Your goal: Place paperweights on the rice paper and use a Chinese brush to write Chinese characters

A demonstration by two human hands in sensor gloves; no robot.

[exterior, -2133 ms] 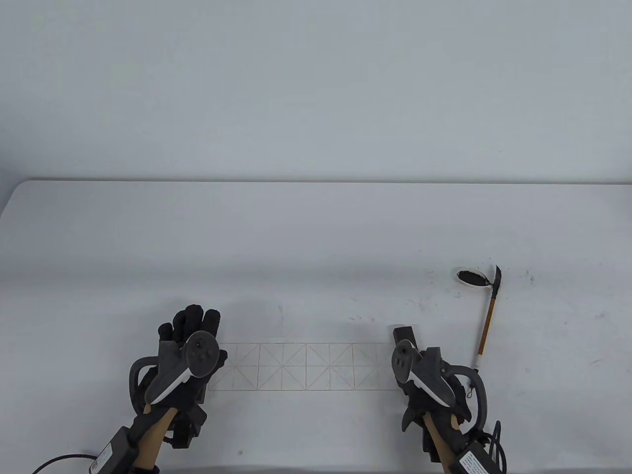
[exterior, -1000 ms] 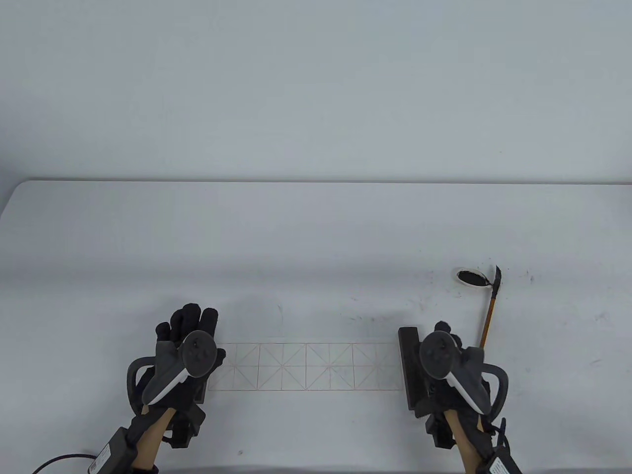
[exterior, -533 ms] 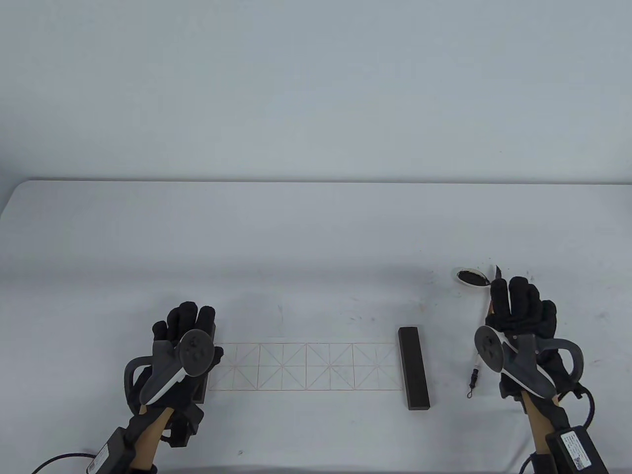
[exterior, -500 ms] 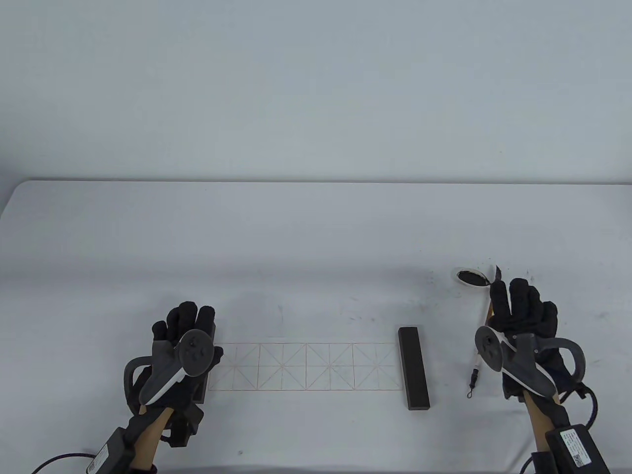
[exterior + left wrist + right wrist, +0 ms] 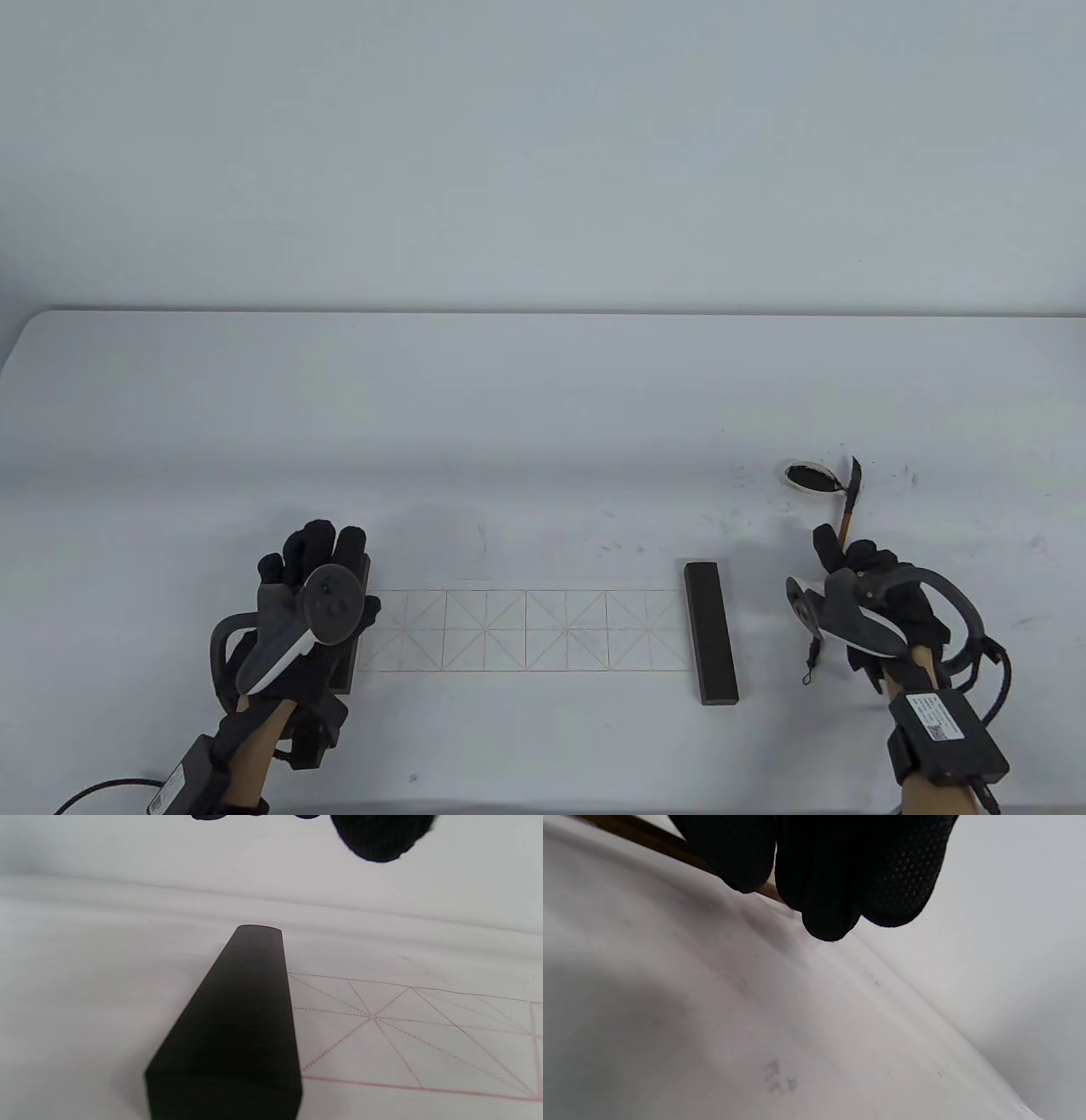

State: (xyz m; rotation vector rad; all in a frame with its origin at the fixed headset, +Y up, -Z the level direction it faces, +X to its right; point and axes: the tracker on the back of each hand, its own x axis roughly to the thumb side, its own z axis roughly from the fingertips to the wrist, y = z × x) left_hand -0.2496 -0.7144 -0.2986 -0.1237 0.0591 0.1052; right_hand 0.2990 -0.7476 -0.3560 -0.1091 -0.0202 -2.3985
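- Two dark bar paperweights lay on the rice paper (image 5: 526, 630), one at each end, both with their long axes running away from the person across the strip.
- Right paperweight (image 5: 711, 632) sat free on the right end of the gridded sheet, nothing touching it.
- Left paperweight (image 5: 237, 1027) sat on the left edge of the sheet; in the left wrist view its side ran along the first red grid square.
- Left hand (image 5: 318, 586) hovered over that bar, fingers fairly straight and spread; the wrist view showed only fingertips at the top, clear of the bar, so it gripped nothing.
- Right hand (image 5: 865, 586) was at the brush (image 5: 846, 516), well to the right of the paper. Fingers (image 5: 831, 878) were curled at the brown shaft; judged as closing on it, though a firm grip could not be confirmed.
- Brush lay with its long axis nearly away from the person, dark tip far, just beside the ink dish (image 5: 810, 476); white tail and cord loop (image 5: 810, 666) near.
- Judgement: weights done; lifting the brush is the step in hand. Shaft runs along the fingers' line, so the right hand, much the nearer, is the one to take it.
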